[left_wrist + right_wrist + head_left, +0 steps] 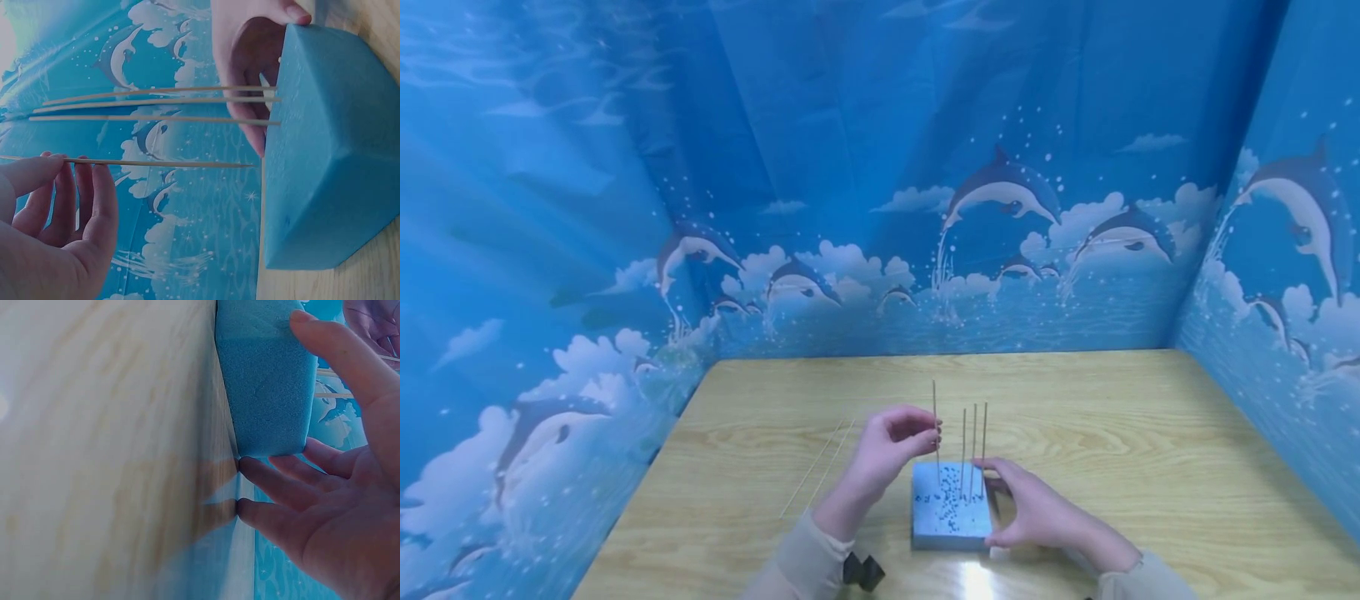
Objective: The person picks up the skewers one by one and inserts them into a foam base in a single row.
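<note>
A light-blue foam block (pixel 928 529) lies on the table, its top dotted with many small dark marks. Three thin wooden skewers (pixel 156 100) stand upright in it toward its right side. My left hand (pixel 887 446) pinches another skewer (pixel 175 164) between thumb and fingertips, holding it upright over the block's top. In the left wrist view its pointed tip is right at the block's surface. My right hand (pixel 1037 504) holds the block from the right, thumb (pixel 334 347) at the near corner and fingers (pixel 281 481) round the far side, some fingertips down at the table.
Two loose skewers (pixel 808 472) lie on the wooden table (pixel 700 500) left of my left hand. A small white piece (pixel 998 552) sits by the block's near right corner. Blue dolphin-printed curtains (pixel 850 208) enclose the table at the back and both sides.
</note>
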Demonstrator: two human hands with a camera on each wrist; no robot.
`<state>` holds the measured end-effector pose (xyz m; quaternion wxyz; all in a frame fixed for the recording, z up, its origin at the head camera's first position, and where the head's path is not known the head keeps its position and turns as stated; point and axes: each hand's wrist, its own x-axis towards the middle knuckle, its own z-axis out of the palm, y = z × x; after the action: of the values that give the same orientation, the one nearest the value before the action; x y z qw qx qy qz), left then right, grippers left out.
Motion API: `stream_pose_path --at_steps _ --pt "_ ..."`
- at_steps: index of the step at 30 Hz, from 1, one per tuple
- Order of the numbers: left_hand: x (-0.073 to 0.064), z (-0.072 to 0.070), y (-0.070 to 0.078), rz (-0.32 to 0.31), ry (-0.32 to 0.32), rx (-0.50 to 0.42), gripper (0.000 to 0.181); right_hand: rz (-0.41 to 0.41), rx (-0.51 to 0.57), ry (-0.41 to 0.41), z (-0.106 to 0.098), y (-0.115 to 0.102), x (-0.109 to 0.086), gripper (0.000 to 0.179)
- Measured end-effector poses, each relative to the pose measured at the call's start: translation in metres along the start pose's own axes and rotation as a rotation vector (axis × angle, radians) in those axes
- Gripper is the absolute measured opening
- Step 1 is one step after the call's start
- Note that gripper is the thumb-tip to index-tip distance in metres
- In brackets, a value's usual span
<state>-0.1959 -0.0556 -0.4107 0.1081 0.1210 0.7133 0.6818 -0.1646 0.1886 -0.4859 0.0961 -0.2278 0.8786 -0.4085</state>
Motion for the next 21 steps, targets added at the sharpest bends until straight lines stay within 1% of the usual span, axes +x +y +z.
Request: stream_pose_path --at_steps 4,6,9,13,21 --pt "0.0 0.006 -0.001 0.001 0.005 0.033 0.023 -0.004 -0.005 0.0 0.0 0.001 0.0 0.104" --pt "0.0 0.009 -0.002 -0.002 0.009 0.037 0.022 -0.005 -0.007 -0.001 0.0 0.002 0.0 0.104" --pt "0.0 0.011 -0.003 0.003 0.007 0.019 0.021 -0.009 -0.014 0.0 0.0 0.003 0.0 0.104" --pt "0.0 0.014 -0.004 0.016 -0.003 0.014 0.019 -0.017 -0.025 0.003 0.0 0.003 0.0 0.103" --pt "-0.001 0.015 -0.004 0.031 -0.007 0.059 0.018 -0.022 -0.023 0.004 0.001 0.003 0.0 0.102"
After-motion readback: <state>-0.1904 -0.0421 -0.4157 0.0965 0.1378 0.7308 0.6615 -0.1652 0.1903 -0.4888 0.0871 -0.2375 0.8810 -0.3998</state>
